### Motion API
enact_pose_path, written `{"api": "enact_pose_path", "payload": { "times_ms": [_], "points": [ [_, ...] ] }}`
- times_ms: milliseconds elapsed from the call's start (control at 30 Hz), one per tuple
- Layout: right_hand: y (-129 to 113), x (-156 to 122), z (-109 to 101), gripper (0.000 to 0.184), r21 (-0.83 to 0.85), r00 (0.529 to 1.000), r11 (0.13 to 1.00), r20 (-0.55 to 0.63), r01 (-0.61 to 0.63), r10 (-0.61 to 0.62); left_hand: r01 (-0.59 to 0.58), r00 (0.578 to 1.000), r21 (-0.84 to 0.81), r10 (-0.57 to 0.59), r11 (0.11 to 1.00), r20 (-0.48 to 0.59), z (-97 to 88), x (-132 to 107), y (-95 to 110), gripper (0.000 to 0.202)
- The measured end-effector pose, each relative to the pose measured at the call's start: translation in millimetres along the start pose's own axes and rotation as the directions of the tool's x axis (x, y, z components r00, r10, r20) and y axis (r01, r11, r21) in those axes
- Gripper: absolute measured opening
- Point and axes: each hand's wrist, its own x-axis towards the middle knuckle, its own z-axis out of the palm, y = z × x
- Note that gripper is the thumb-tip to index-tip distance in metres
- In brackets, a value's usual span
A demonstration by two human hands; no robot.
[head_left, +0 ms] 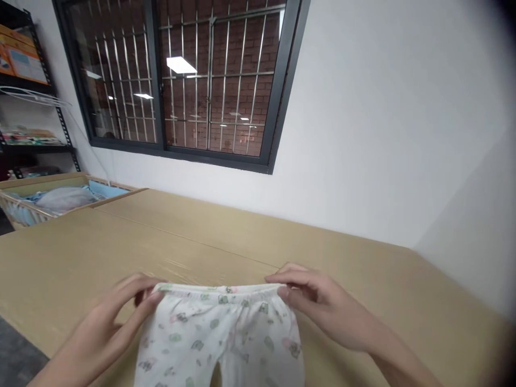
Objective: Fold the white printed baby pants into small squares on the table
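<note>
While the pants are spread over the near middle of the table, the left hand pinches the left end of their waistband between thumb and fingers; the right hand grips its right end likewise, thumb in front; both grips are closed on the cloth, which is white with small green and pink prints; whether it touches the table I cannot tell; beyond the table's far-left corner stands a slatted box of blue and pale cloth, with a black shelf behind; a barred window sits above the table's far edge.
</note>
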Motion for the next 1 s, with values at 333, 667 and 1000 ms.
{"api": "enact_pose_path", "payload": {
  "times_ms": [333,667,1000],
  "points": [
    [164.8,98.1,23.0,0.023,-0.163,0.958,0.976,-0.269,-0.142,0.094,0.052,0.947,0.110,-0.084,0.993,0.309,146.5,124.3,-41.2,0.030],
    [253.8,167.0,45.7,0.023,-0.325,0.931,0.930,-0.362,-0.171,0.044,0.119,0.908,0.294,-0.224,0.948,0.354,243.8,174.7,-93.5,0.028],
    [284.9,185.5,39.5,0.024,-0.304,0.921,0.928,-0.379,-0.216,0.090,0.149,0.896,0.394,-0.292,0.907,0.335,283.6,201.4,-88.8,0.030]
  ]
}}
